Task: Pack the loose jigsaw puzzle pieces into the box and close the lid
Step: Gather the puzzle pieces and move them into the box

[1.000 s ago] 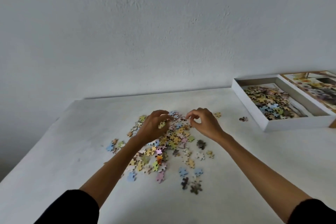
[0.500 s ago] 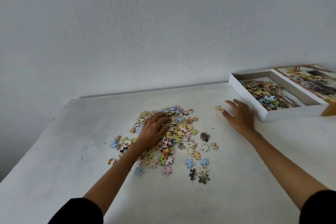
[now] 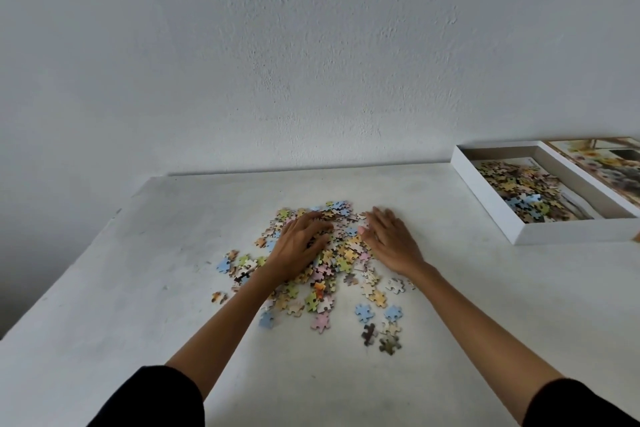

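Stray pieces [image 3: 377,326] lie nearest the table [image 3: 138,288] front edge, with the pile [image 3: 332,263] mid-table. Left hand [image 3: 298,246] and right hand [image 3: 391,243] rest flat on it, fingers straight, gripping nothing. Pieces look light, thin and slippery, so rake inward and scoop from the pile's flanks. Box [image 3: 485,198] sits part-filled at the far right corner, lid [image 3: 602,166] just beside it.

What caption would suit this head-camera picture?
Left hand and right hand lie flat on loose jigsaw pieces, open box at far right.

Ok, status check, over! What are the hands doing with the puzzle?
Left grip flat on the puzzle pile, right grip flat at its edge, nothing held. Box open, part filled; lid off beside it. Nothing between pile and box.
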